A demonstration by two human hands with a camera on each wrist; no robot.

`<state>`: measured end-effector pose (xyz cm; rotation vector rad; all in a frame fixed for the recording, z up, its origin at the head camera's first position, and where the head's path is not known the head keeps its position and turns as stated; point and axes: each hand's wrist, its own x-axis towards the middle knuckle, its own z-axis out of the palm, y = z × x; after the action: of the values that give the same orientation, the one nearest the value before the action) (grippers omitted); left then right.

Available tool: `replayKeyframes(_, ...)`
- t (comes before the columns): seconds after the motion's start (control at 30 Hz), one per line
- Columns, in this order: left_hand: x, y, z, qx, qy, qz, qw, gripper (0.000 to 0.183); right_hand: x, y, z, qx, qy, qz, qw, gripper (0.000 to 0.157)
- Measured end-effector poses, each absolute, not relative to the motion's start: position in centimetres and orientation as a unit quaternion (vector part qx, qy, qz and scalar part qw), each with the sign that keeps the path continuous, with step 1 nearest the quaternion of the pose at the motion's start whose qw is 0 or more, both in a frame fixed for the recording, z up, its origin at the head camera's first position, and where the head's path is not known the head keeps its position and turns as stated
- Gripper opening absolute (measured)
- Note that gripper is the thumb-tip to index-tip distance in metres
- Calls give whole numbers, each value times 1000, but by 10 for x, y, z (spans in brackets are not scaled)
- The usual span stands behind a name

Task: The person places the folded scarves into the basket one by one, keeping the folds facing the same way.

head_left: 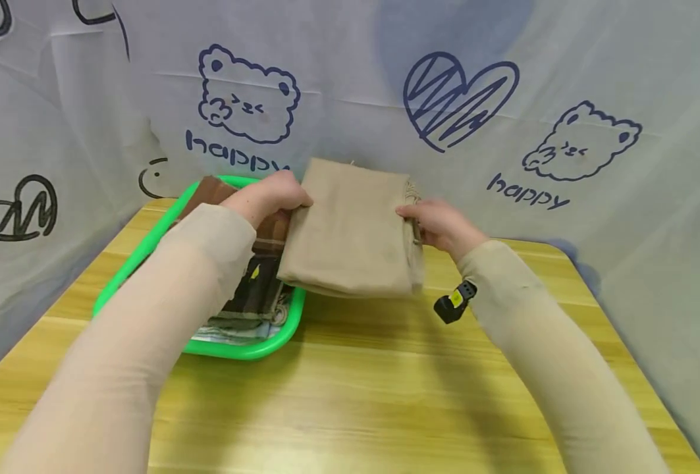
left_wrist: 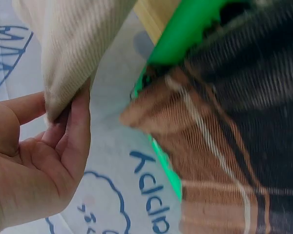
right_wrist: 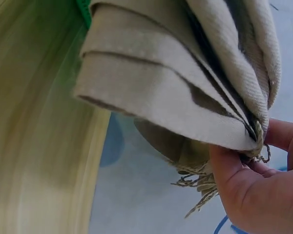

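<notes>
A folded beige scarf [head_left: 350, 230] with twisted fringe hangs above the table, between both hands. My left hand [head_left: 275, 196] pinches its left edge; in the left wrist view thumb and fingers grip a corner of the ribbed cloth. On the other side my right hand [head_left: 444, 225] pinches the fringed edge. Several folded layers and the loose fringe [right_wrist: 202, 187] show in the right wrist view. Just below my left hand stands a green basket [head_left: 267, 345]. Inside it lies a brown and black plaid scarf [left_wrist: 219, 161], partly hidden by my left arm in the head view.
More folded cloth [head_left: 231, 331], pale and grey, lies under the plaid scarf in the basket. A wooden table [head_left: 338, 401] extends in front and to the right. A white curtain [head_left: 350, 52] with blue and black drawings hangs behind the table and along its sides.
</notes>
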<state>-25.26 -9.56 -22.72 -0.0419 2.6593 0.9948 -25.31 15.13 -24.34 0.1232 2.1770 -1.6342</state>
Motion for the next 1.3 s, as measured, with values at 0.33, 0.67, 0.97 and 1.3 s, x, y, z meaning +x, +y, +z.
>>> replayKeyframes(0.33,-251,-141,-216,-37,931,337,135,21,-260,98,-235,50,757,-621,196,8)
replayKeyframes(0.67,-248,-188,-217,-35,935,318,151,20,-256,42,-241,48,736,-647,195,11)
replayKeyframes(0.97,-244,-223,-223,-38,947,275,162,20,-243,-1,-257,33,734,-641,221,22)
replayKeyframes(1.3,-235,-249,-225,-35,944,267,192,30,-231,-29,-263,-6,767,-600,226,35)
